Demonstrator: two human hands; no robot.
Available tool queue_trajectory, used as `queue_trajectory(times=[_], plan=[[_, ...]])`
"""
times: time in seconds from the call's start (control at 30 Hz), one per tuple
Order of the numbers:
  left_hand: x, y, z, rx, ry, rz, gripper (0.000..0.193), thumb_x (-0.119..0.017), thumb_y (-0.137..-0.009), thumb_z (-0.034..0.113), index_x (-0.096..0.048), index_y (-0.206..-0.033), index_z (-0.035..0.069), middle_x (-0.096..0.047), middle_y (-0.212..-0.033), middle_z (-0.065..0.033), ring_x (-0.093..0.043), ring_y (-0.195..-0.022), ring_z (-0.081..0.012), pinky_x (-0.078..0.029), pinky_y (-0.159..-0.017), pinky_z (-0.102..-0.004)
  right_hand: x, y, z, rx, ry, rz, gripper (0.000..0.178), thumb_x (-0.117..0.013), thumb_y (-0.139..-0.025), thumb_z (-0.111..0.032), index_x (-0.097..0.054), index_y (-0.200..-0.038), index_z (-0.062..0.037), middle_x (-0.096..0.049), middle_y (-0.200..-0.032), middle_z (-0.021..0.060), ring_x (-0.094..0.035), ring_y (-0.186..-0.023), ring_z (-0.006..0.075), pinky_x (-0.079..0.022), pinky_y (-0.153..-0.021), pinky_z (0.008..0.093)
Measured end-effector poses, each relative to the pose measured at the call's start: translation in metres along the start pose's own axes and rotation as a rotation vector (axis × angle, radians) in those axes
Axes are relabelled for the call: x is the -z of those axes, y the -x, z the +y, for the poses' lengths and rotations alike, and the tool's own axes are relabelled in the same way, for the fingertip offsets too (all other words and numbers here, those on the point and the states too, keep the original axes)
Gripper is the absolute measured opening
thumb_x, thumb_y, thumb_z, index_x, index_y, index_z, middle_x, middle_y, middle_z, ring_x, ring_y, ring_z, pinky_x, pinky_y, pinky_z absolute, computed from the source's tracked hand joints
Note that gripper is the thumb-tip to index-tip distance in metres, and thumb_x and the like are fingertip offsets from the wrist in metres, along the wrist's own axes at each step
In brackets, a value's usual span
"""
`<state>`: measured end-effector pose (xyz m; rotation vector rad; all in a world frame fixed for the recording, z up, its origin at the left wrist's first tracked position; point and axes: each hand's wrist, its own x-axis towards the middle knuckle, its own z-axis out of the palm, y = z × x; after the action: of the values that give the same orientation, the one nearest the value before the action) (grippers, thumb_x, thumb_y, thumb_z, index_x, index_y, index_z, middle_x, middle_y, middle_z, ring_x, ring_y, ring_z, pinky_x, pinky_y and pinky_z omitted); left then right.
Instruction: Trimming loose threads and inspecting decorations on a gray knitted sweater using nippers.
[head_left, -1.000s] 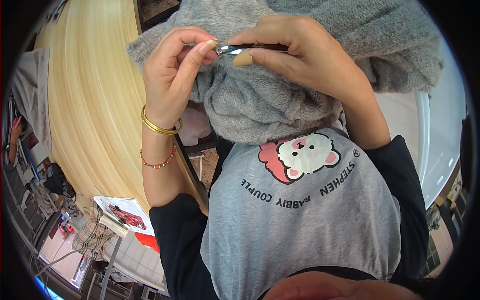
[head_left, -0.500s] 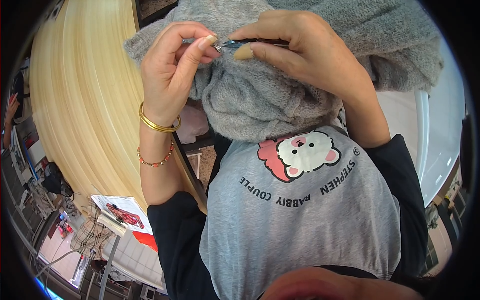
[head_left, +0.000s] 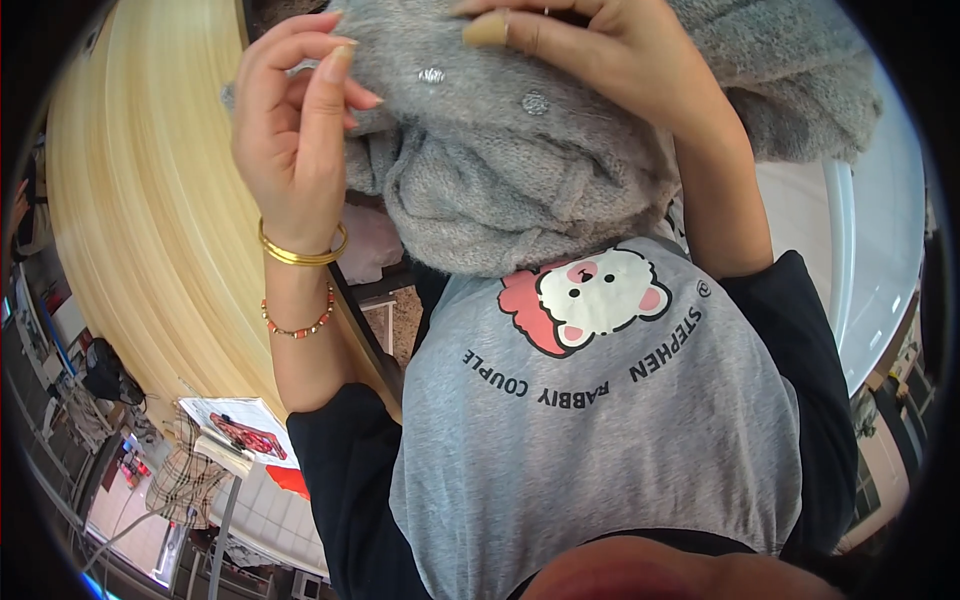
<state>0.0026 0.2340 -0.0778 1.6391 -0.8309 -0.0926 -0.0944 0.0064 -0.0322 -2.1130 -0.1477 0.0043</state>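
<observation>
A fluffy grey knit garment (head_left: 520, 180) lies bunched across my lap, with two sparkly, silvery ornaments on it: an oval one (head_left: 432, 75) and a rounder one (head_left: 535, 103). To the left of them my left hand (head_left: 295, 120) is raised at the garment's edge. Its thumb and forefinger are pinched together, and anything between them is too fine to see. My right hand (head_left: 620, 60) is above the rounder ornament, its thumb with a beige cap or long nail along the knit. The upper picture edge cuts off its other fingers, and no tool shows clearly there.
A curved pale-wood table (head_left: 150, 220) runs along my left. A white, smooth-rimmed surface (head_left: 880, 220) stands at my right. Papers with a red picture (head_left: 245, 430) lie at the table's near end, above checked cloth (head_left: 185, 485).
Both hands have moved upward and apart, the left one leftward. The two ornaments are uncovered. The small dark-handled, pointed metal tool held in my right hand earlier is no longer visible.
</observation>
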Motion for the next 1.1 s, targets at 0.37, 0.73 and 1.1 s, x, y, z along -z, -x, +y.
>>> queue_trajectory(times=[0.37, 0.73, 1.1], plan=[[-0.058, 0.008, 0.027, -0.066, -0.24, -0.31, 0.029, -0.079, -0.077, 0.004, -0.073, -0.105, 0.007, -0.064, -0.104, -0.0073, -0.059, -0.072, -0.0117, -0.049, -0.057, -0.0224, 0.014, 0.022, 0.043, 0.046, -0.427, 0.32, 0.026, -0.066, -0.093, -0.011, -0.067, -0.113, 0.0058, -0.07, -0.087, 0.0013, -0.057, -0.076, 0.0044, -0.046, -0.066, 0.0196], [-0.072, 0.011, 0.015, -0.311, -0.576, -0.276, 0.02, -0.079, -0.075, 0.008, -0.074, -0.094, 0.01, -0.057, -0.087, -0.0038, -0.058, -0.071, -0.0154, -0.048, -0.063, -0.0269, 0.014, 0.024, 0.039, -0.006, -0.437, 0.29, 0.026, -0.07, -0.091, -0.01, -0.068, -0.113, 0.0043, -0.064, -0.082, -0.0034, -0.053, -0.073, 0.0026, -0.042, -0.064, 0.0181], [-0.048, 0.01, 0.002, 0.109, 0.205, -0.243, 0.011, -0.062, -0.094, 0.002, -0.067, -0.103, -0.003, -0.064, -0.109, -0.0084, -0.06, -0.097, -0.0138, -0.048, -0.085, -0.025, 0.021, 0.035, 0.025, -0.148, -0.405, 0.023, 0.028, -0.073, -0.089, -0.011, -0.07, -0.114, 0.0024, -0.073, -0.097, 0.005, -0.063, -0.086, 0.0068, -0.05, -0.077, 0.0217]])
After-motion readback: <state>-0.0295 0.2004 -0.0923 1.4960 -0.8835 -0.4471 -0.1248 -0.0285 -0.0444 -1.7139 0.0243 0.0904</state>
